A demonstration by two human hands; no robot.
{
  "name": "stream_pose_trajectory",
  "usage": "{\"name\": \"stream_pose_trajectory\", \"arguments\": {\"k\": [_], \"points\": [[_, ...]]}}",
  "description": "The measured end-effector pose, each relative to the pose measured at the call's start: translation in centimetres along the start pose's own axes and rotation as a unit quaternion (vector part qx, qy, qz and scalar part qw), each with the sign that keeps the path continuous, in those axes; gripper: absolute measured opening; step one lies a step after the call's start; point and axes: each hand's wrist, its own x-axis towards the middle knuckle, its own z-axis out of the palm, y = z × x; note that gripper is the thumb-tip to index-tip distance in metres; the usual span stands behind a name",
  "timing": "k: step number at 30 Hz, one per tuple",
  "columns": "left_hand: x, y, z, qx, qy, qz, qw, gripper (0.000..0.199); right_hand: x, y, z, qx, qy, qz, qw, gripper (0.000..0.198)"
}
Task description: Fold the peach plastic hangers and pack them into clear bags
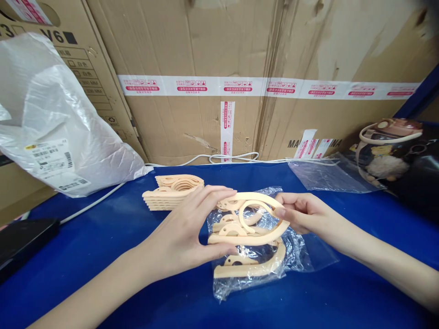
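Note:
Between my hands is a cream plastic folding clothes hanger (265,238), folded up, with its hook curled inside the frame. My right hand (302,212) pinches its rounded right end between thumb and fingers. At the other end, my left hand (187,228) spans the hanger, fingers along the top and thumb below. Beneath it, more folded hangers (248,270) lie in or on a crumpled clear plastic bag (297,251). A neat stack of the same hangers (161,201) sits behind my left hand, which partly covers it.
The blue table (164,301) backs onto large cardboard boxes (192,45). A white parcel bag (68,119) stands at the left, near a black device (27,242). A white cable (192,161) runs along the back. A flat clear bag (329,173) and a pot-like container (387,146) are at the right.

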Motion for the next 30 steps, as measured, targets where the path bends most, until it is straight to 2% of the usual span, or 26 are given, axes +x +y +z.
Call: {"name": "stream_pose_trajectory", "arguments": {"k": [18, 22, 24, 26, 27, 28, 30], "points": [[-0.1, 0.4, -0.5, 0.041, -0.012, 0.056, 0.997, 0.063, 0.0, -0.2, -0.2, -0.045, -0.018, -0.024, 0.999, 0.035], [-0.2, 0.2, -0.3, 0.044, 0.009, 0.066, 0.997, 0.062, 0.0, -0.4, -0.1, -0.057, -0.016, -0.024, 0.998, 0.035], [-0.3, 0.2, 0.0, 0.047, 0.021, 0.063, 0.997, 0.063, -0.2, -0.7, 0.0, -0.106, 0.01, -0.029, 0.994, 0.034], [-0.4, 0.2, 0.2, 0.043, 0.036, 0.051, 0.997, 0.065, -0.4, -0.9, 0.2, -0.205, 0.062, -0.064, 0.975, 0.03], [-0.5, 0.3, 0.4, 0.038, 0.043, 0.042, 0.997, 0.065, -0.5, -1.0, 0.3, -0.26, 0.087, -0.099, 0.957, 0.029], [-0.5, 0.4, 0.6, 0.033, 0.05, 0.031, 0.998, 0.066, -0.6, -1.0, 0.4, -0.308, 0.102, -0.141, 0.935, 0.036], [-0.6, 0.8, 0.8, 0.023, 0.051, 0.016, 0.998, 0.066, -0.9, -1.1, 0.7, -0.376, 0.097, -0.22, 0.895, 0.065]]}}
